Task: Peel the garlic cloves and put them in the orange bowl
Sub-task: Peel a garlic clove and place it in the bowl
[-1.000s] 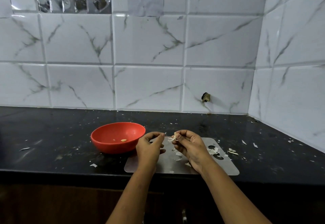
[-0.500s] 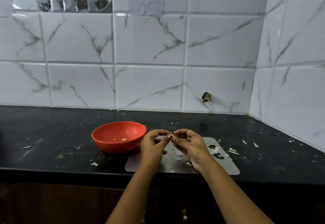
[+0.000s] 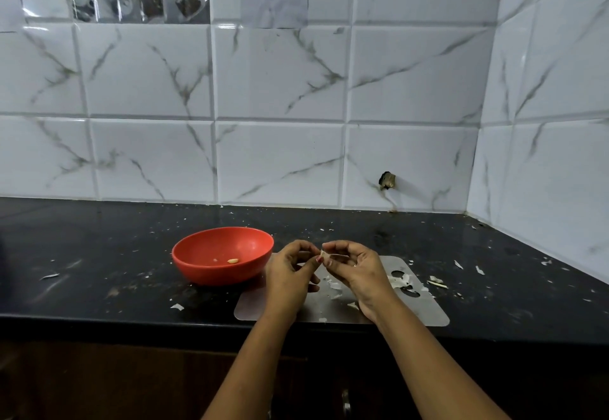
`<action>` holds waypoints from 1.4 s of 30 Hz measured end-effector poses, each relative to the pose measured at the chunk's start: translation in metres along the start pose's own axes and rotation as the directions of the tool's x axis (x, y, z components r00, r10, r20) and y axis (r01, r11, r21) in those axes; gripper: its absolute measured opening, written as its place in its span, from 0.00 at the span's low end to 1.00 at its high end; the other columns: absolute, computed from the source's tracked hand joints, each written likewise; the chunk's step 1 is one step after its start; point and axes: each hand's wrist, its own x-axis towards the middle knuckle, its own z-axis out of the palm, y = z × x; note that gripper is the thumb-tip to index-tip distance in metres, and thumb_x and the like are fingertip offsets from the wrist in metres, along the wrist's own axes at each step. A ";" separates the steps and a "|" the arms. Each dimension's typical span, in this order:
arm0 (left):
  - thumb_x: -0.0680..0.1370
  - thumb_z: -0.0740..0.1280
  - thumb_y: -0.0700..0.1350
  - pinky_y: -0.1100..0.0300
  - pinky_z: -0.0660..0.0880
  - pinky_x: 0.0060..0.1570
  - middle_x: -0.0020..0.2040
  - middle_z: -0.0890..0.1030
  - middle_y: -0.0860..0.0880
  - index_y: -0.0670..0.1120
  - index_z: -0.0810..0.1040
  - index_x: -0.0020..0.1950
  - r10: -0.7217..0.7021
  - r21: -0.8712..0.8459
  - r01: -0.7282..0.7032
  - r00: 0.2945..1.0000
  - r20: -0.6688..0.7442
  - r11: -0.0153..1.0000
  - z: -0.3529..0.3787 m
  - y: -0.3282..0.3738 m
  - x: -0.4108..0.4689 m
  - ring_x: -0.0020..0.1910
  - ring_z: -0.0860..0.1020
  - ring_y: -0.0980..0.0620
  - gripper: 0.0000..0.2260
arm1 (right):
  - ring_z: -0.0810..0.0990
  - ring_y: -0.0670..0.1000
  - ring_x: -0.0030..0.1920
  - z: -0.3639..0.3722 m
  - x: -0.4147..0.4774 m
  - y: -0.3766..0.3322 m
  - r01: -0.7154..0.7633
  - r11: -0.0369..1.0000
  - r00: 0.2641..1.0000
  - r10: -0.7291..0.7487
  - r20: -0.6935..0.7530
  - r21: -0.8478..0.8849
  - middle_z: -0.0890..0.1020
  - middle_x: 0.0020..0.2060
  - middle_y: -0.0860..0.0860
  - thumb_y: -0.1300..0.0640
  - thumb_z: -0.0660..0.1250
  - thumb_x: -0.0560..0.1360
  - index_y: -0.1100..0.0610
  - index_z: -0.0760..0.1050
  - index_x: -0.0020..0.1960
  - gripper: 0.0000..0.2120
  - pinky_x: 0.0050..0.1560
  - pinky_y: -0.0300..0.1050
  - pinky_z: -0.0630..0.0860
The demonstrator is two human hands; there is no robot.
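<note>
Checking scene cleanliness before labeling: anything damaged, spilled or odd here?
Yes. A ragged hole is broken through a wall tile above the countertop, right of centre. Garlic skins litter the cutting mat and countertop. The left hand and right hand pinch a garlic clove.

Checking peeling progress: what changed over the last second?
The left hand moved right, closing the gap to the right hand; both now pinch the garlic clove. The orange bowl, the peeled clove in it, the board and peel scraps stayed put.
</note>
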 end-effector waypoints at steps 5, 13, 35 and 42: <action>0.76 0.67 0.34 0.61 0.76 0.25 0.41 0.79 0.46 0.43 0.77 0.45 0.027 -0.017 -0.027 1.000 0.012 0.999 0.001 0.002 -0.001 0.23 0.72 0.55 0.05 | 0.84 0.48 0.44 -0.001 -0.001 -0.002 -0.003 0.998 1.000 0.002 0.015 0.055 0.85 0.41 0.55 0.71 0.71 0.70 0.61 0.80 0.48 0.09 0.43 0.36 0.79; 0.77 0.66 0.37 0.59 0.78 0.26 0.42 0.79 0.43 0.44 0.77 0.48 0.001 -0.078 0.002 0.999 0.033 0.997 0.000 0.004 -0.003 0.28 0.75 0.57 0.03 | 0.84 0.47 0.44 0.000 -0.002 -0.003 -0.012 0.997 1.000 0.012 0.006 0.071 0.85 0.40 0.54 0.70 0.68 0.73 0.58 0.77 0.49 0.10 0.41 0.36 0.78; 0.78 0.64 0.37 0.60 0.76 0.26 0.38 0.79 0.46 0.44 0.74 0.45 -0.086 -0.164 0.105 0.989 0.119 0.981 -0.004 0.004 0.001 0.28 0.75 0.55 0.04 | 0.83 0.47 0.42 -0.004 -0.001 -0.004 -0.049 0.992 0.998 0.044 0.040 0.116 0.84 0.36 0.51 0.71 0.65 0.74 0.56 0.66 0.46 0.13 0.41 0.39 0.77; 0.78 0.64 0.38 0.60 0.76 0.27 0.39 0.79 0.46 0.43 0.75 0.45 -0.134 -0.177 0.168 0.973 0.188 0.970 -0.007 0.005 0.003 0.29 0.75 0.56 0.03 | 0.83 0.46 0.40 -0.004 -0.001 -0.007 -0.095 0.983 0.995 0.087 0.056 0.155 0.83 0.34 0.51 0.72 0.65 0.74 0.56 0.66 0.45 0.13 0.40 0.38 0.78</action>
